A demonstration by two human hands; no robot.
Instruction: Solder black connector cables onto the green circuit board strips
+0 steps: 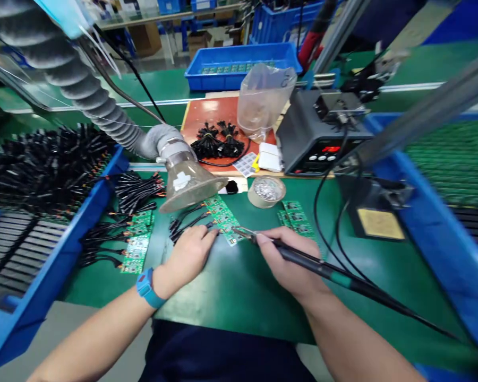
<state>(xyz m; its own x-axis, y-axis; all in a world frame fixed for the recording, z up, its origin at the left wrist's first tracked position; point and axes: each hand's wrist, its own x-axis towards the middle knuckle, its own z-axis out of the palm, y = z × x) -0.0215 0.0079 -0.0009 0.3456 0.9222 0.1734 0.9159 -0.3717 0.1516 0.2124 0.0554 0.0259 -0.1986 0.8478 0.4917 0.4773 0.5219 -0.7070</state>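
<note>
My right hand is closed around a soldering iron, its tip over the right edge of a green circuit board. At that board's left side my left hand pinches a short black cable, its end against the board. More black cables run left from the same board. The fume extractor hood hangs just above them. To the left lies another green board with black cables attached. Beyond my right hand are more green boards, partly hidden by it.
A tub of metal shavings stands behind the boards. The soldering station and iron stand are at right. Blue bins flank the table; the left one holds many black cables. Cable bundles lie on a red mat.
</note>
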